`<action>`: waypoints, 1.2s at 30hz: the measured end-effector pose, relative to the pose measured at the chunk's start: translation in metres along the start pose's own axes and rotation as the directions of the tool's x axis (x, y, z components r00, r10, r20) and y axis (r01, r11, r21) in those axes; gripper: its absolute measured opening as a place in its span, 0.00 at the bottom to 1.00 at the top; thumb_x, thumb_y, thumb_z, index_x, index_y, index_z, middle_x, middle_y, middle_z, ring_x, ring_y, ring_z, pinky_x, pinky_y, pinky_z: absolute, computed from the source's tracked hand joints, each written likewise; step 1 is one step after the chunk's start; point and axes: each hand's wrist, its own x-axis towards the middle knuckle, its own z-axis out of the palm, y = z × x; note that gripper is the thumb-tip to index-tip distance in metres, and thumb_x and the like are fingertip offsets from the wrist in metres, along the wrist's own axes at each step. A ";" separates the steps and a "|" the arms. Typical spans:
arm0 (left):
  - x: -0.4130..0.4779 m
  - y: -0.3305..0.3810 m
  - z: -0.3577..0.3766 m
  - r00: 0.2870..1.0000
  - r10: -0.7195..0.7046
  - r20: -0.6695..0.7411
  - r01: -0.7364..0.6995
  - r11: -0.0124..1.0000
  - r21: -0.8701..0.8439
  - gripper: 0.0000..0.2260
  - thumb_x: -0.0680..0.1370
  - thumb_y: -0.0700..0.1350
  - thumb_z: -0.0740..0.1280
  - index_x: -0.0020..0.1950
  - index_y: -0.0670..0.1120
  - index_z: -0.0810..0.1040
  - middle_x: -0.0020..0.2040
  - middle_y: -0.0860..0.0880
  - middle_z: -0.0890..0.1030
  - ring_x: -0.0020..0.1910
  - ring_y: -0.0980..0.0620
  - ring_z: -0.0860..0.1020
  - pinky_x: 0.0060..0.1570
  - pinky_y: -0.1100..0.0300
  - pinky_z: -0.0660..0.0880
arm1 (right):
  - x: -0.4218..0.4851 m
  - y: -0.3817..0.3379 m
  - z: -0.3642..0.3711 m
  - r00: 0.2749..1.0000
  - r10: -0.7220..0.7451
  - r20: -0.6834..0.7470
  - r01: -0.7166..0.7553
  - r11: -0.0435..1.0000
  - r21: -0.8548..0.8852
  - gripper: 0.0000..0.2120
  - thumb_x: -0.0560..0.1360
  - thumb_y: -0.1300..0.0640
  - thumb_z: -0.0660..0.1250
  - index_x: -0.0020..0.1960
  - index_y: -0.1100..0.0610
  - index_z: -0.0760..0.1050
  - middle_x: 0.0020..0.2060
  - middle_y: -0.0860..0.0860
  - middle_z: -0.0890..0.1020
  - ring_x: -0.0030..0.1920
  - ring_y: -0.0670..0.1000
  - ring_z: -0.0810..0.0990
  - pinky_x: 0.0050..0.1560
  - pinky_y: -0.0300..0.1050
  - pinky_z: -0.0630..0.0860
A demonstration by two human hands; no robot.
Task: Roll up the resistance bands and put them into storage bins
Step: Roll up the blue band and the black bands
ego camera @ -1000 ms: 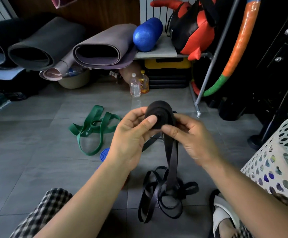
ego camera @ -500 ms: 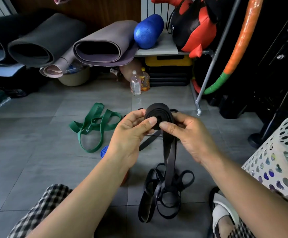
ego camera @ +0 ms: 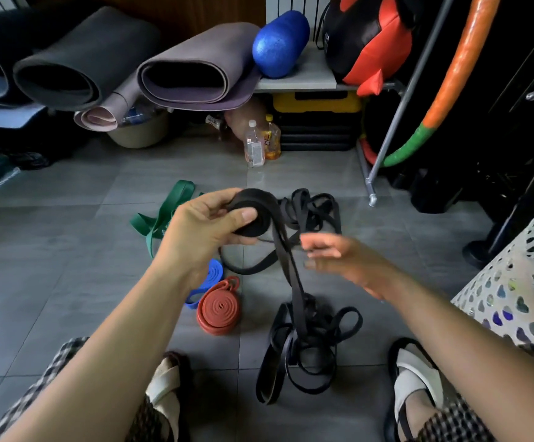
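Observation:
My left hand grips a partly rolled black resistance band, thumb pressed on the coil's face. Its loose tail hangs down to a tangled black heap on the floor between my feet. My right hand hovers blurred just right of the tail, fingers extended, holding nothing. A rolled red band and a rolled blue band lie on the tiles under my left forearm. A green band lies unrolled behind my left hand. More black bands are piled farther back.
A white perforated storage bin stands at the right edge. Rolled mats, a blue foam roller, two bottles and a metal rack leg line the back. My sandalled feet flank the heap.
My right hand has let go of the coil and moved down to the right. My left hand now holds the roll alone, and the view has tilted down, showing the red and blue rolls.

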 end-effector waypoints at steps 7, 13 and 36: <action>-0.012 0.011 -0.031 1.000 -0.012 -0.012 0.010 0.995 -0.097 0.11 0.61 0.44 0.69 0.41 0.45 0.84 0.35 0.51 0.83 0.34 0.55 0.82 0.30 0.65 0.78 | 0.040 0.126 0.056 0.979 0.135 0.152 -0.005 0.765 -0.644 0.26 0.76 0.60 0.61 0.72 0.49 0.61 0.72 0.46 0.61 0.65 0.48 0.69 0.58 0.33 0.63; -0.007 0.006 -0.061 0.997 -0.011 -0.071 0.000 0.988 -0.153 0.13 0.56 0.48 0.72 0.39 0.47 0.85 0.38 0.50 0.84 0.37 0.55 0.82 0.31 0.65 0.78 | 0.065 0.166 0.112 0.944 0.264 0.198 0.004 0.590 -0.807 0.26 0.74 0.60 0.65 0.68 0.47 0.62 0.66 0.54 0.62 0.63 0.59 0.69 0.59 0.49 0.69; -0.049 -0.029 -0.082 0.982 -0.088 -0.167 0.163 0.845 0.510 0.13 0.69 0.32 0.71 0.53 0.41 0.81 0.31 0.53 0.82 0.24 0.60 0.78 0.29 0.72 0.74 | -0.043 -0.142 -0.044 0.841 -0.249 -0.481 0.453 0.809 0.373 0.13 0.74 0.68 0.54 0.34 0.54 0.61 0.21 0.46 0.72 0.18 0.42 0.59 0.19 0.31 0.52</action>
